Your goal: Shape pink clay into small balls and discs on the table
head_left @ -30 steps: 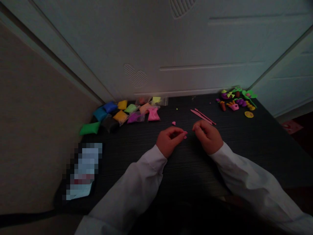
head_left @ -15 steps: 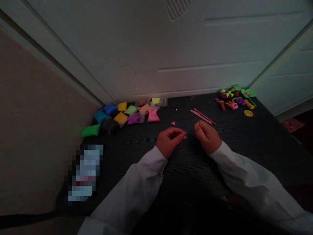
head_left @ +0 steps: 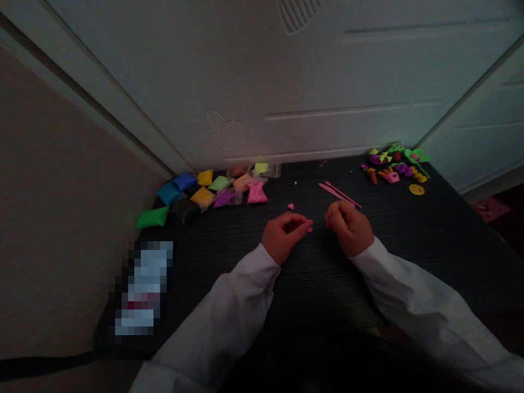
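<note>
My left hand (head_left: 283,236) pinches a small piece of pink clay (head_left: 310,222) between thumb and fingertips. Just below those fingertips shows another bit of pink clay (head_left: 310,230); whether it is joined to the pinched one I cannot tell. My right hand (head_left: 349,226) is closed, thumb pressed on the curled fingers, and what it may hold is hidden. Beyond the left hand a small lump of pink clay (head_left: 290,206) lies on the dark table (head_left: 229,245). Two thin pink modelling tools (head_left: 336,191) lie past the right hand, which partly covers one.
Small bags of coloured clay, among them a pink one (head_left: 257,192) and a green one (head_left: 152,218), line the back left. Several finished clay figures, including a green flower (head_left: 415,156) and a yellow disc (head_left: 416,189), sit at the back right. A blurred-out phone-like object (head_left: 145,286) lies at left.
My right hand has shifted very slightly, its thumb and fingers rolling a little. The left hand keeps its pinch in the same place.
</note>
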A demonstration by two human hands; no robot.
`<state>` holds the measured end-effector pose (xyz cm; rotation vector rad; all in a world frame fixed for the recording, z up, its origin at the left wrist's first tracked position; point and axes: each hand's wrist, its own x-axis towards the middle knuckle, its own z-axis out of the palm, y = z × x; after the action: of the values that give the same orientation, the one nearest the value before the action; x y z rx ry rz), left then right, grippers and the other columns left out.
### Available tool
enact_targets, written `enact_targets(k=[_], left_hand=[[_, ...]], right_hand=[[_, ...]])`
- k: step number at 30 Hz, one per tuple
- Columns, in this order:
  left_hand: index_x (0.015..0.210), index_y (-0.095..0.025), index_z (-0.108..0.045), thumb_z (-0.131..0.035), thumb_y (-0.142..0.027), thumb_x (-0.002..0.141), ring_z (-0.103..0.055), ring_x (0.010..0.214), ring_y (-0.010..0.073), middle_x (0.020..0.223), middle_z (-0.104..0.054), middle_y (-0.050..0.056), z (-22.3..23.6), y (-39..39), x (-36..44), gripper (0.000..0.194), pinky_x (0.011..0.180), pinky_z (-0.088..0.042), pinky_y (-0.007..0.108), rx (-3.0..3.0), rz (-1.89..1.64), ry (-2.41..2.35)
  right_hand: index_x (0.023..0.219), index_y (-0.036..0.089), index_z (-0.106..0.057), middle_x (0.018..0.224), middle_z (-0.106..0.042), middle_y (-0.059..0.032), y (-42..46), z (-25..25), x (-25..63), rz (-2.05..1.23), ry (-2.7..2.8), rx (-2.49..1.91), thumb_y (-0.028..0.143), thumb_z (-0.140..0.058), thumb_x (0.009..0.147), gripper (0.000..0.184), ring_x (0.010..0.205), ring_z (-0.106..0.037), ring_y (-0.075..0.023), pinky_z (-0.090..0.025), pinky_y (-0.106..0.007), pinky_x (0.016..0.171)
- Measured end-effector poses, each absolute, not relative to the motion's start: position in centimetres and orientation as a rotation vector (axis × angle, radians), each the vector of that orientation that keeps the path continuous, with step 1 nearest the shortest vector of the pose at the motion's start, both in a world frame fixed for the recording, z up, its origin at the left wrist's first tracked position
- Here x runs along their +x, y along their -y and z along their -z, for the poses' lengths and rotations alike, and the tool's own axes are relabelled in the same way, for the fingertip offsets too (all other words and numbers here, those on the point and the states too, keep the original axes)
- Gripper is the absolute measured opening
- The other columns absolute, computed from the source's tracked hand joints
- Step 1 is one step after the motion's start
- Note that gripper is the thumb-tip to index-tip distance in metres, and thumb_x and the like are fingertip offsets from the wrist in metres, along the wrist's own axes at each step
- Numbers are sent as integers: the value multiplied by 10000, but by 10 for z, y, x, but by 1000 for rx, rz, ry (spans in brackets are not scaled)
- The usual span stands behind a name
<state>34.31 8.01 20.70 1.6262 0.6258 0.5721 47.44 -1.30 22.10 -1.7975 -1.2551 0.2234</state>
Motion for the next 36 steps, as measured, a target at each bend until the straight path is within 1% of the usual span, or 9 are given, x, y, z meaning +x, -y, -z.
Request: enact_targets(k=[8, 12, 14, 16, 18, 20, 27, 36], left_hand=[[760, -156, -589, -580, -351, 667, -571, 669, 114, 720, -621, 21, -210, -80, 343, 217, 643, -431, 228, 1640, -564, -624], [746, -158, -590, -583, -347, 662, -570, 658, 113, 696, -618, 13, -211, -79, 344, 208, 632, -430, 226, 1626, -562, -634], [736, -159, -588, -588, -343, 658, -569, 653, 110, 687, -615, 9, -211, -79, 344, 201, 630, -429, 223, 1620, -561, -640], [739, -160, -587, -590, -341, 658, -568, 656, 109, 695, -614, 10, -211, -80, 344, 198, 632, -428, 224, 1623, -565, -635], [747, -161, -586, -587, -341, 661, -569, 658, 111, 704, -614, 12, -209, -80, 343, 200, 633, -430, 226, 1626, -570, -623], [753, -161, -586, -585, -341, 662, -570, 660, 113, 706, -613, 12, -208, -81, 343, 202, 631, -430, 228, 1624, -570, -613], [750, -159, -584, -587, -333, 660, -578, 663, 112, 693, -618, 6, -210, -80, 343, 195, 631, -431, 220, 1594, -562, -624], [752, -155, -586, -580, -349, 660, -583, 674, 126, 711, -619, 20, -210, -80, 343, 214, 643, -443, 243, 1618, -565, -623]], right_hand=[[657, 194, -404, 571, -457, 28, 13, -222, 473, -252, 1222, -1749, 271, -302, 822, 209, 530, -425, -88, -327, -241, 551], [643, 190, -429, 562, -472, 30, 14, -223, 473, -245, 1184, -1759, 287, -344, 814, 214, 521, -436, -81, -337, -239, 542], [669, 189, -449, 592, -497, 26, 13, -220, 473, -261, 1145, -1719, 286, -392, 796, 170, 552, -467, -85, -361, -245, 568], [750, 196, -451, 662, -520, 20, 10, -216, 474, -299, 1075, -1614, 270, -455, 762, 76, 606, -503, -93, -391, -260, 609], [820, 208, -427, 731, -518, 17, 7, -212, 475, -357, 1003, -1486, 241, -510, 722, 133, 648, -527, -100, -416, -275, 637], [831, 219, -410, 763, -501, 20, 5, -210, 476, -411, 958, -1395, 210, -532, 698, 180, 658, -537, -99, -428, -280, 638], [784, 216, -407, 689, -456, 39, 5, -213, 477, -430, 929, -1335, 146, -530, 673, 180, 614, -504, -87, -412, -261, 589], [784, 212, -394, 706, -455, 30, 6, -213, 476, -442, 954, -1369, 150, -521, 665, 184, 640, -490, -93, -408, -270, 611]])
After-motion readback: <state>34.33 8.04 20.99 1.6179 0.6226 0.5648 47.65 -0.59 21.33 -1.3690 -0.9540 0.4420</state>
